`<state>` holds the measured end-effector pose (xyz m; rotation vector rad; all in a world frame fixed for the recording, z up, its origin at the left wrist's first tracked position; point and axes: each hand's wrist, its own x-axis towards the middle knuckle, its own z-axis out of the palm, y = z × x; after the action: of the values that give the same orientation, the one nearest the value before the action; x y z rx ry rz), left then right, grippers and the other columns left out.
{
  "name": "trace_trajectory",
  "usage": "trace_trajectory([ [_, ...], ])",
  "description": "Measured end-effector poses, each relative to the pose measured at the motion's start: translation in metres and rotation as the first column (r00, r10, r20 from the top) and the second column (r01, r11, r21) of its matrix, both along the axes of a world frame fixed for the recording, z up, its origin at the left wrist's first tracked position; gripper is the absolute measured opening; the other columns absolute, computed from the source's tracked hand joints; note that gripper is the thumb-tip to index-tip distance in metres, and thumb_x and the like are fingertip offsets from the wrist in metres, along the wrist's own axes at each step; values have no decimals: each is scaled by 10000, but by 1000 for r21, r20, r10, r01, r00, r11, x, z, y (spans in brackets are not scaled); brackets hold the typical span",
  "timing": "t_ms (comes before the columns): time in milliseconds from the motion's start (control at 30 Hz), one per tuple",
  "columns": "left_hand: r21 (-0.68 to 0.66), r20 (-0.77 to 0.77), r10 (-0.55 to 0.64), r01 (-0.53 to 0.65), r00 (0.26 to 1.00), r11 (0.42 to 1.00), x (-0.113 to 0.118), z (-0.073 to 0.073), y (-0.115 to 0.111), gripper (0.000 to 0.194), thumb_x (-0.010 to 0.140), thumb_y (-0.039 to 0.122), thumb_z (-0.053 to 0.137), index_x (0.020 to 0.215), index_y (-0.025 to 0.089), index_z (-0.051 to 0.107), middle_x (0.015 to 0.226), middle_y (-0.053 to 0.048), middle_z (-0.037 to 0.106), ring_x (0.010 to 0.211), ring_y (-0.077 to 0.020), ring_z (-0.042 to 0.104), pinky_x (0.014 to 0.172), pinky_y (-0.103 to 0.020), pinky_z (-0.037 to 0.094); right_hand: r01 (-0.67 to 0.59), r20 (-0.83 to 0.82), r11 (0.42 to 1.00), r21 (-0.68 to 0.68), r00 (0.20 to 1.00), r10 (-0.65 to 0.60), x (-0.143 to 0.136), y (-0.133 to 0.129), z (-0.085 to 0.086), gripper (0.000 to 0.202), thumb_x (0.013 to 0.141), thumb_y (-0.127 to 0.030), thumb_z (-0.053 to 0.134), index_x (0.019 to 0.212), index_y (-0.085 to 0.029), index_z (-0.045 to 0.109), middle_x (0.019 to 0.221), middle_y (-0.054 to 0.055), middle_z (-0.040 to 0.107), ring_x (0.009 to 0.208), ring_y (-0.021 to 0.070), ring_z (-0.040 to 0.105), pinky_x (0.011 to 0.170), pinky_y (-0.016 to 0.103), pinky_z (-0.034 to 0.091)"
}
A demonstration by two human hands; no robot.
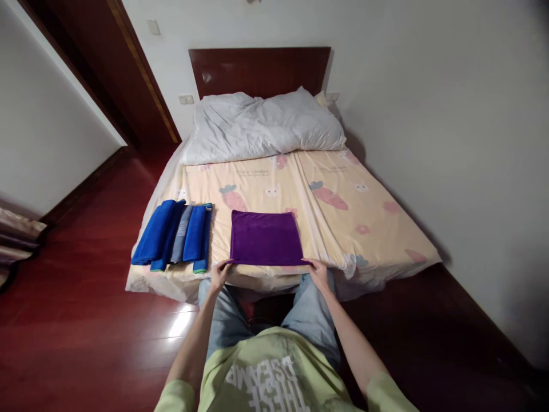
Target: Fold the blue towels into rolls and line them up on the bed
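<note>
A purple towel point(266, 237) lies flat as a rectangle near the front edge of the bed. My left hand point(220, 274) pinches its near left corner, and my right hand point(317, 273) pinches the near right corner. To the left of it, several folded towels rest side by side: a wide blue towel point(153, 232), a grey towel point(182, 234) and another blue towel point(195, 232) among them. Neither hand touches these folded towels.
The bed point(364, 240) has a cream sheet printed with carrots and rabbits. A bunched white quilt point(266, 126) lies by the dark wooden headboard point(261, 71). A wall runs along the right. At left are a door point(103, 63) and a curtain point(17, 234).
</note>
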<state>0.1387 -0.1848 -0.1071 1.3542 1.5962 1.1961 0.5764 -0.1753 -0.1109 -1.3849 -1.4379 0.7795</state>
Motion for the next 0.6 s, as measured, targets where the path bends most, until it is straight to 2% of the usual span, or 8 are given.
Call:
trace_trajectory([
  [167, -20, 23, -20, 20, 1000, 1000, 0, 4, 1, 483, 831, 586, 630, 1032, 168, 762, 1096, -132, 778, 1044, -281, 737, 969, -441, 590, -13, -46, 1000, 9, 999, 13, 0, -4, 0, 368, 741, -251, 521, 981, -195, 793, 1084, 86, 784, 1080, 270, 735, 1056, 481, 544],
  [400, -11, 24, -97, 98, 995, 995, -4, 16, -1, 433, 832, 526, 651, 1027, 162, 781, 1091, -126, 781, 1031, -283, 737, 955, -437, 596, -73, -55, 997, 35, 996, 75, -1, -5, 2, 267, 764, -229, 527, 833, -202, 784, 1068, 100, 785, 1068, 270, 744, 1040, 455, 562],
  [500, -22, 21, -92, 92, 996, 995, -4, 16, -2, 460, 827, 532, 651, 1023, 137, 783, 1071, -134, 784, 1013, -291, 739, 932, -437, 603, -133, -35, 988, 74, 990, 135, -2, -5, 3, 266, 758, -201, 522, 815, -207, 781, 1056, 88, 789, 1092, 262, 736, 1055, 481, 552],
  [600, -37, 27, -81, 82, 996, 996, -4, 13, -2, 471, 815, 541, 668, 1025, 137, 788, 1079, -133, 783, 1014, -296, 738, 934, -439, 597, -146, -17, 989, 32, 989, 146, -2, -7, 3, 275, 757, -191, 528, 835, -209, 792, 1052, 82, 790, 1065, 257, 744, 1048, 480, 557],
])
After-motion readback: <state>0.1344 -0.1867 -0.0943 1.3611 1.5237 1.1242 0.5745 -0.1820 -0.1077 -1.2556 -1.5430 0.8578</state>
